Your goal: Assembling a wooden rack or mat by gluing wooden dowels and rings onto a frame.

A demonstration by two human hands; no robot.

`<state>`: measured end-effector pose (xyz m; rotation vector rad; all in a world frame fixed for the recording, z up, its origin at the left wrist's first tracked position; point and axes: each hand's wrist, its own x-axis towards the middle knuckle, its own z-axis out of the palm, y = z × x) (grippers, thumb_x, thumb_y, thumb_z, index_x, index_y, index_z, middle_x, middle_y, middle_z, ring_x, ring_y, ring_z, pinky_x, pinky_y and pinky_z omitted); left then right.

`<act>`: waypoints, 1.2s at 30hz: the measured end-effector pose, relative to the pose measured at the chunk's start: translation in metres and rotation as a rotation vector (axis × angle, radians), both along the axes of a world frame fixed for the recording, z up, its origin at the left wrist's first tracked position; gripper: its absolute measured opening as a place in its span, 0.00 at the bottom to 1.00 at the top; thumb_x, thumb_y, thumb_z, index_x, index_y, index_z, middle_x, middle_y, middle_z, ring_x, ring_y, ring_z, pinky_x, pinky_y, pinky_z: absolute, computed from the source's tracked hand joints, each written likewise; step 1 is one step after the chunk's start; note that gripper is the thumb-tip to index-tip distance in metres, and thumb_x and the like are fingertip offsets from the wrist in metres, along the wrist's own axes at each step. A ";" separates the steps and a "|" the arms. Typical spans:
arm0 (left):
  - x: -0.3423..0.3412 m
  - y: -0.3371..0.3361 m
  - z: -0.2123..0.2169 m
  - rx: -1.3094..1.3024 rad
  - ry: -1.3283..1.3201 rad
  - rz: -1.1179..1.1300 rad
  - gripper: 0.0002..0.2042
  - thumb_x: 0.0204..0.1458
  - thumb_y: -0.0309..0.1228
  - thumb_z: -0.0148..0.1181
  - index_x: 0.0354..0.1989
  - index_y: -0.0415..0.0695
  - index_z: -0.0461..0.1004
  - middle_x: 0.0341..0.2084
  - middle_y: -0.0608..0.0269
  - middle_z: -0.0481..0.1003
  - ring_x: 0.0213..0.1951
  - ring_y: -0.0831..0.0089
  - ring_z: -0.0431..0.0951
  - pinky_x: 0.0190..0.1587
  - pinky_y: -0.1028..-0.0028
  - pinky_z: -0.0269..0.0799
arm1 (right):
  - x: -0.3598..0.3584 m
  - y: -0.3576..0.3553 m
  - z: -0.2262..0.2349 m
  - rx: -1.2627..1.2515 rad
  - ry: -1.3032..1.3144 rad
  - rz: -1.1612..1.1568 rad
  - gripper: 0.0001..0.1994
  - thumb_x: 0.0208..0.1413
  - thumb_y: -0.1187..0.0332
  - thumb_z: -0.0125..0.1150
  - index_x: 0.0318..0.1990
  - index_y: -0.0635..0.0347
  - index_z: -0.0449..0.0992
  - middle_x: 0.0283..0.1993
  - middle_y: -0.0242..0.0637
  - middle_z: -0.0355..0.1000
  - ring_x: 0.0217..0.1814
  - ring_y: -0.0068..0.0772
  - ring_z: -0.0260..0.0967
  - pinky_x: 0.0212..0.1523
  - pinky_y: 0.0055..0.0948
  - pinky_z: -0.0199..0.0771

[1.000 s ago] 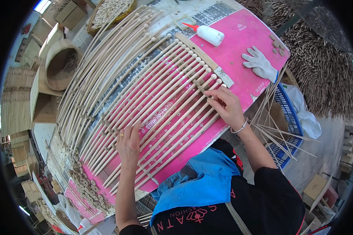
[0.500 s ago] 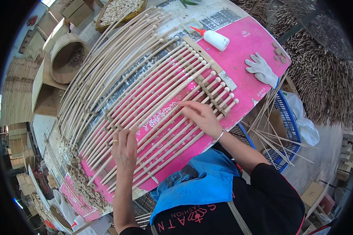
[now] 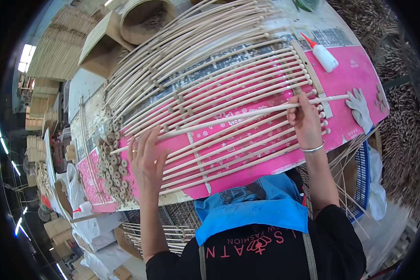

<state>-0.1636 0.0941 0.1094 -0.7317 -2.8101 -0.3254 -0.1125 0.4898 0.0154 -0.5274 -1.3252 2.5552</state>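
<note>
My right hand (image 3: pixel 305 122) pinches a long pale wooden rod (image 3: pixel 254 112) near its right end, which reaches past the strip toward the white glove (image 3: pixel 358 107). The rod slants across other rods and runs left beneath my left hand (image 3: pixel 146 156). That hand has its fingers apart and lies over the rods' left ends. Below the held rod lie several thin wooden rods (image 3: pixel 228 167) with round ball tips at the right. Farther back, more ball-tipped rods (image 3: pixel 238 86) lie side by side, with small wooden pieces across them, their tips beside a wooden strip (image 3: pixel 308 65).
A pink sheet (image 3: pixel 261 169) covers part of the table. Small wooden rings (image 3: pixel 111 175) are heaped at the left. A white bottle with a red nozzle (image 3: pixel 325 58) lies at the back right. A blue basket (image 3: pixel 363 175) with sticks stands right of the table.
My right hand has taken hold of a rod, whose right end now extends past the strip. My left hand's fingers have spread. The whole view has shifted and turned.
</note>
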 end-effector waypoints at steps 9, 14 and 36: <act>-0.008 -0.048 -0.012 0.131 0.017 0.105 0.20 0.57 0.26 0.63 0.59 0.41 0.77 0.52 0.54 0.78 0.56 0.56 0.77 0.64 0.59 0.65 | 0.007 0.012 0.006 0.113 0.033 -0.039 0.17 0.75 0.55 0.51 0.41 0.59 0.77 0.26 0.26 0.69 0.25 0.16 0.65 0.26 0.18 0.64; -0.104 -0.049 -0.045 0.590 0.067 0.240 0.17 0.65 0.25 0.59 0.61 0.41 0.76 0.50 0.53 0.80 0.51 0.62 0.81 0.54 0.67 0.75 | 0.013 0.048 0.007 0.084 0.032 -0.170 0.17 0.74 0.54 0.52 0.40 0.58 0.76 0.29 0.27 0.69 0.28 0.17 0.64 0.28 0.17 0.62; -0.547 0.112 -0.139 0.190 -0.425 0.496 0.19 0.51 0.49 0.71 0.52 0.64 0.84 0.54 0.67 0.82 0.57 0.63 0.80 0.58 0.61 0.77 | 0.022 0.070 0.010 0.021 0.047 -0.564 0.15 0.76 0.53 0.48 0.49 0.53 0.76 0.33 0.28 0.66 0.32 0.19 0.63 0.30 0.19 0.67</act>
